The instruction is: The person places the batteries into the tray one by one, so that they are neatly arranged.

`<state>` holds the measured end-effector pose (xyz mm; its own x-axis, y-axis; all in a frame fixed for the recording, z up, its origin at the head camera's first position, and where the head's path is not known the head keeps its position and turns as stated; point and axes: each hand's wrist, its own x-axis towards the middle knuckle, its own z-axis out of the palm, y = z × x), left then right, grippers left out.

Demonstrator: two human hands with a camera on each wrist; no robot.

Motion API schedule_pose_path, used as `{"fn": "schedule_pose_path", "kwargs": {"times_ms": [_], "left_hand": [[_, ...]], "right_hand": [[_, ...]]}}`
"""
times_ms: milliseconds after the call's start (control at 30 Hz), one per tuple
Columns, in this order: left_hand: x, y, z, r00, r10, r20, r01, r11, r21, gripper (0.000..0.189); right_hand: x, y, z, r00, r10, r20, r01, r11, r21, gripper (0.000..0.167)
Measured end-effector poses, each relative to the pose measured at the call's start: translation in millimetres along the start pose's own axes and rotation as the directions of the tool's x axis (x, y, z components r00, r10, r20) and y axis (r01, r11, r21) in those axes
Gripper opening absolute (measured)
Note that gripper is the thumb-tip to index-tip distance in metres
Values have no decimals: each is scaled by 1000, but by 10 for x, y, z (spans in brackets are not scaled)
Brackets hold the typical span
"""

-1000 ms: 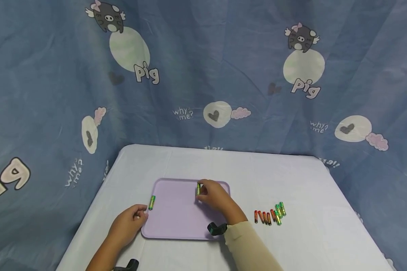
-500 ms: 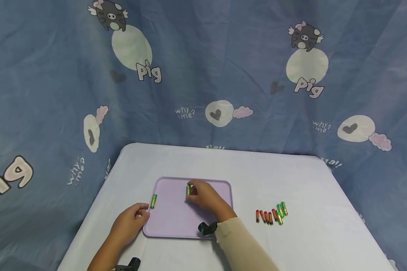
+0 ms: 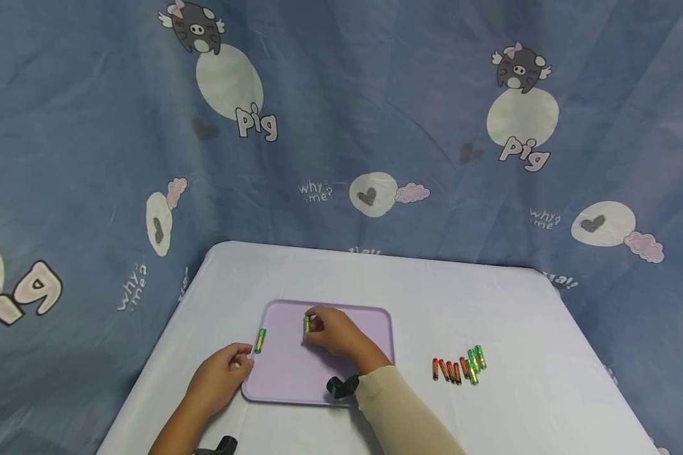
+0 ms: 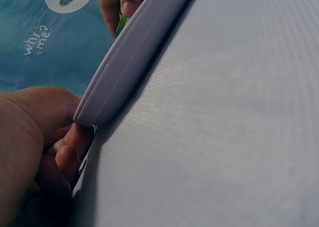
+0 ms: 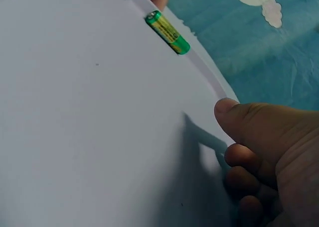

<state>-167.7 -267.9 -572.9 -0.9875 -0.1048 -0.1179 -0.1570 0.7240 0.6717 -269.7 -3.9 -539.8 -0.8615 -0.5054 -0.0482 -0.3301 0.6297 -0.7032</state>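
Observation:
My left hand (image 3: 217,379) pinches the left rim of a lilac tray (image 3: 290,382); in the left wrist view its thumb lies over the rim and a finger under it. Just inside that rim lies a green and yellow battery (image 3: 260,341), also plain in the right wrist view (image 5: 168,32). My right hand (image 3: 337,332) holds a second green battery (image 3: 307,324) between thumb and fingers, over the tray's middle towards the far side. From the right wrist, the thumb and curled fingers hide this held battery.
On the white table (image 3: 523,328), right of the tray, several red batteries (image 3: 449,371) lie in a loose row. A small group of green batteries (image 3: 475,361) adjoins them. A blue printed cloth (image 3: 296,139) hangs behind the table.
My right hand has moved left across the tray with the battery in its fingers, from near the right side to the middle. My left hand stays at the rim.

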Motion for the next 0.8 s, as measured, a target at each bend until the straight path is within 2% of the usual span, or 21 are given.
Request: {"fn": "schedule_pose_path", "kwargs": {"times_ms": [400,800], "left_hand": [[2,21,25,1000,15,-11,-15,1000,4,38],[-36,49,-36,1000,25,-2,-25,1000,6,37]], "right_hand": [[109,-103,113,998,-46,35,48,997,-62,50],[211,-283,317,995,-66,70,77,983,-168,49]]}}
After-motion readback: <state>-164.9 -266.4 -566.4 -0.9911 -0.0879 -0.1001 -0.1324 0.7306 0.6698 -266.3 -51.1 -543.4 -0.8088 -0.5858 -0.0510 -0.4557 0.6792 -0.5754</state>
